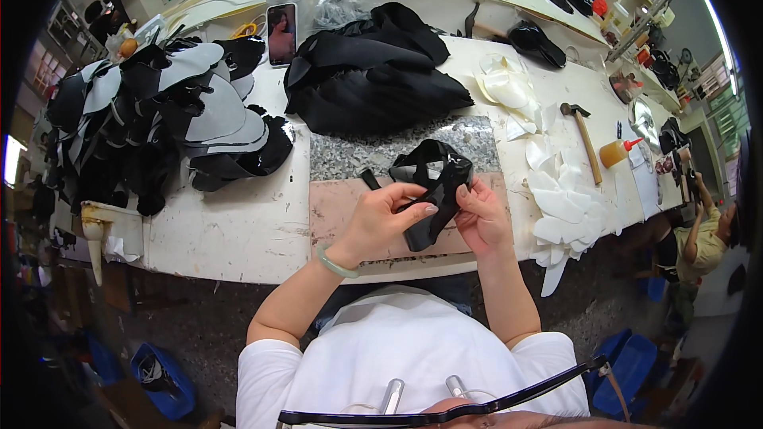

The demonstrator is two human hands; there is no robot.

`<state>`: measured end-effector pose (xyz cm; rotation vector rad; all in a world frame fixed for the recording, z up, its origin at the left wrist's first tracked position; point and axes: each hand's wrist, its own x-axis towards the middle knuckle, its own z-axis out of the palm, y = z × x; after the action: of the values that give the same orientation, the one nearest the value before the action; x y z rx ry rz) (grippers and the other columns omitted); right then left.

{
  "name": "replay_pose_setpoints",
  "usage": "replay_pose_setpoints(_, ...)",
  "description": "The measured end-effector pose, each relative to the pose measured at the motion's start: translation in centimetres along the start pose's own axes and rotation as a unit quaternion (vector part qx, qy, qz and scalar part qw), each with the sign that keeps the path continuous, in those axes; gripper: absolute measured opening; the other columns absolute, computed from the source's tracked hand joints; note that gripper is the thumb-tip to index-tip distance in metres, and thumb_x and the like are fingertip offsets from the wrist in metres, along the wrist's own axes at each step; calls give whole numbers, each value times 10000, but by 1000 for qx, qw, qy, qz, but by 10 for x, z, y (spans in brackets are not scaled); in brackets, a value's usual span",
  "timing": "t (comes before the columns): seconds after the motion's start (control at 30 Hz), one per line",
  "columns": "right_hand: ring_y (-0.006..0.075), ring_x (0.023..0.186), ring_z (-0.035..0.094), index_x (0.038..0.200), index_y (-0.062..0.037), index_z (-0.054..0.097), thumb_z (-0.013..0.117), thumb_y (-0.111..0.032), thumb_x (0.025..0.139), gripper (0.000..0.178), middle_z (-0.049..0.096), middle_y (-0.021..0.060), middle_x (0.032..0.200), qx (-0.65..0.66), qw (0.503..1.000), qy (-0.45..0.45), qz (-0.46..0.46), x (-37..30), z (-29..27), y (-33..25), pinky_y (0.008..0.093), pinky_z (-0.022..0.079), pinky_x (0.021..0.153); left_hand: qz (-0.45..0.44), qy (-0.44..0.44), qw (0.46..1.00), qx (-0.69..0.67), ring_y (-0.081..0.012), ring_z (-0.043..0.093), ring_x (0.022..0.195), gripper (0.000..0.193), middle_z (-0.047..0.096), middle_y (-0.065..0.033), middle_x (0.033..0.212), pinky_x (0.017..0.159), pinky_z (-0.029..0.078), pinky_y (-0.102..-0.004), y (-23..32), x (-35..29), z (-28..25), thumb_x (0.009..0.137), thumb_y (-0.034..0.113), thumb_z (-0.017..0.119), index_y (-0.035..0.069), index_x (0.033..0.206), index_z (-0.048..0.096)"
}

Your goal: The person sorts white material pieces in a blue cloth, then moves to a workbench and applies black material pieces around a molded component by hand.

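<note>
A glossy black shoe upper [429,232] is held between my two hands above the work board. My left hand [391,218] grips its near left side with thumb and fingers. At the opposite edge my right hand [481,210] pinches the rim between thumb and fingers. The upper curves round into a loop, and a grey-white lining shows inside. Under it lie a speckled stone slab [342,157] and a pinkish board [338,226]. A short dark strip or tool end [369,179] sticks out beside my left fingers; which it is I cannot tell.
Black and grey shoe uppers [214,111] are heaped at left. Black fabric pieces [373,71] lie behind the slab, near a phone [281,36]. White shaped pieces [566,202], a hammer [588,147] and a red-tipped glue bottle [614,153] are at right. Another person [703,238] works far right.
</note>
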<state>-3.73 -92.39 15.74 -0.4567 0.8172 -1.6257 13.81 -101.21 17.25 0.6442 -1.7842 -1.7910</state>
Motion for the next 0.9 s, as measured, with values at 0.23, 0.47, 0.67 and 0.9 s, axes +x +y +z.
replay_pose_setpoints(0.23,151,903,628,1142,-19,509,603,-170,905,297,644,61,987,105,994,4,44,2,7,-11,280,495,809,-78,-7,992,-100,-80,634,756,368,688,-87,846,654,500,-198,10,-5,-5,831,76,685,-68,1133,532)
replay_pose_setpoints(0.47,136,885,634,1108,2,532,658,-69,851,295,643,72,988,-27,999,4,26,6,37,-15,262,515,774,-54,-49,991,-112,-57,606,788,250,667,-55,857,666,486,-188,20,-3,-8,854,91,665,-64,1037,594)
replay_pose_setpoints(0.67,127,804,639,1046,22,572,721,-16,783,304,658,83,952,-82,996,-5,-15,6,54,-25,245,525,713,37,24,999,23,-14,328,580,228,405,77,638,487,263,-205,23,-9,-7,912,179,615,23,761,543)
replay_pose_setpoints(0.9,209,669,625,939,10,594,653,-85,831,156,659,100,822,-472,867,18,-158,19,67,14,278,492,638,29,137,990,-24,-87,474,813,239,532,-45,977,677,410,-213,-27,-12,-24,916,113,575,14,1125,516)
